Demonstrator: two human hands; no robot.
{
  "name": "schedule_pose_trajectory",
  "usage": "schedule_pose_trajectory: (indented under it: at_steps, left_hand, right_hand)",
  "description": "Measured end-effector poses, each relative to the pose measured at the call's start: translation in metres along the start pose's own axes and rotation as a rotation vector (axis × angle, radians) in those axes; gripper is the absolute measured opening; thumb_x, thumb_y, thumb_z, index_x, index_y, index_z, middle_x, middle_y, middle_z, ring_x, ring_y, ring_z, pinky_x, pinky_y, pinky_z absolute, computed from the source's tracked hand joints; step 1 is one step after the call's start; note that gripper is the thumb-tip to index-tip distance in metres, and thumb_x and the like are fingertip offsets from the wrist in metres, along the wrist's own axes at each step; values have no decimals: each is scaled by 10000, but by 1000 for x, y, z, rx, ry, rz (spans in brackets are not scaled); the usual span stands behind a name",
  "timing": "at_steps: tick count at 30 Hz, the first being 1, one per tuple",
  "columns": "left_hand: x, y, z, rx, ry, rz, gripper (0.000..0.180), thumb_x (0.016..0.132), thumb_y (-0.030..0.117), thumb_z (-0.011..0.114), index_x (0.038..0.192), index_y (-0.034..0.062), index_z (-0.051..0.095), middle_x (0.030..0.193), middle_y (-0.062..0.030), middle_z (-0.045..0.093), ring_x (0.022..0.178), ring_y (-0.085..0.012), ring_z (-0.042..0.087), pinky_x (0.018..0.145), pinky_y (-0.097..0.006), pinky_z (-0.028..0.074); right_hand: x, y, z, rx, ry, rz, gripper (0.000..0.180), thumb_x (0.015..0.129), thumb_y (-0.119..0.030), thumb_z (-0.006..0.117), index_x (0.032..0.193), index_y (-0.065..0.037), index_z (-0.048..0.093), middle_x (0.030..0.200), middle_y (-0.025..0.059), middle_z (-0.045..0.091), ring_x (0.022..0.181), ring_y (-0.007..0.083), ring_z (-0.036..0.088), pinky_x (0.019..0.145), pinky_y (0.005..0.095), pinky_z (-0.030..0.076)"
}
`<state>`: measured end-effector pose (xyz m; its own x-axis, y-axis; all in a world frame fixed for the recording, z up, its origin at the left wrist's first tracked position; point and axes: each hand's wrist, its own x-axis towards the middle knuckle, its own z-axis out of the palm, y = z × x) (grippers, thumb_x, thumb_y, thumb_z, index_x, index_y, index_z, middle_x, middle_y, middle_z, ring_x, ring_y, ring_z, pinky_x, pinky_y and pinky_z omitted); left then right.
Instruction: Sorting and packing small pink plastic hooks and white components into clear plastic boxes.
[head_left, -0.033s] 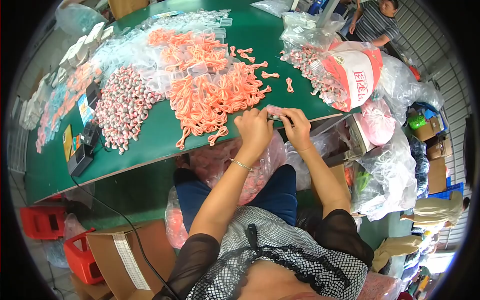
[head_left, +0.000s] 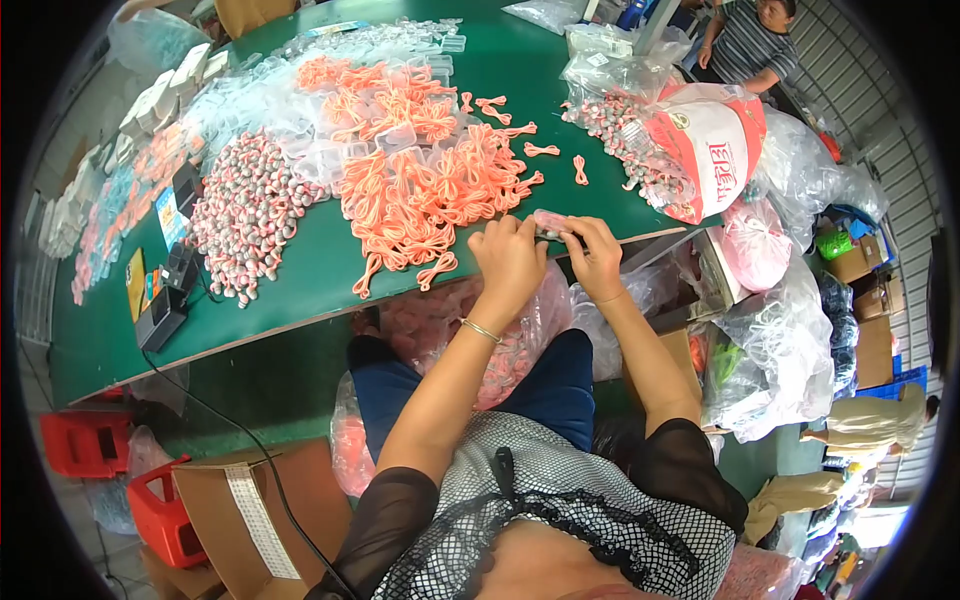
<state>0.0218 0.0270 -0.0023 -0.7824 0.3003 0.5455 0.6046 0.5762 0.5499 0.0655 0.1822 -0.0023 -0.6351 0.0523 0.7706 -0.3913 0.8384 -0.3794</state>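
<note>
Object [head_left: 549, 217], pinkish, right of orange cords [head_left: 400, 222]; pinched between left hand [head_left: 508, 262] and right hand [head_left: 597, 258]; likely light, slippery; best held by ends

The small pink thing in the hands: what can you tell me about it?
The pink thing looks somewhat elongated, with a greyish part below. It sits between the left hand and right hand, both touching it, near the front edge of the table. Fingers partly hide it; its material and full shape are unclear.

A workshop, shown by the green worktable [head_left: 540, 90], its heaped orange cords [head_left: 430, 195] and the cardboard box [head_left: 318, 490].
</note>
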Motion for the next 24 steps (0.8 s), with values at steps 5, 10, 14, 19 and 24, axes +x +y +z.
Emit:
schedule_pose_trajectory:
  at_steps: [5,10,14,19,24]
  left_hand:
    - [-6,-1,-7,82,-45,80,457,722,241,775,1133,75,660,988,-60,584,959,-246,540,803,-437,341]
    - [-6,0,-12,73,-100,67,497,729,247,771,1168,58,634,1011,-61,564,982,-248,528,813,-434,342]
    - [-5,-7,-13,15,-134,27,446,759,213,744,1176,88,647,1015,-66,581,972,-262,550,807,-436,370]
    - [1,-18,-19,-70,-208,-5,362,795,168,709,1149,99,680,1000,-83,623,963,-278,599,790,-421,417]
    - [6,-24,-27,-235,-304,-166,312,797,119,707,1105,74,696,991,-105,648,959,-291,628,815,-419,483]
  right_hand:
    - [-1,-2,1,-4,18,-1,187,796,7,723,975,-17,674,917,132,663,821,285,652,702,349,537]
    - [-2,1,-2,-10,-41,-42,206,785,24,714,980,-22,668,933,121,658,856,290,647,732,363,536]
    - [0,-1,-3,9,-76,-79,215,777,39,699,979,-24,660,953,123,655,886,303,645,774,384,531]
    - [1,-3,-1,33,-103,-79,203,782,40,690,973,-19,656,968,132,655,929,317,652,807,391,537]
    - [-3,1,3,46,-123,-98,188,787,38,686,963,-15,650,977,140,655,961,325,658,835,397,542]
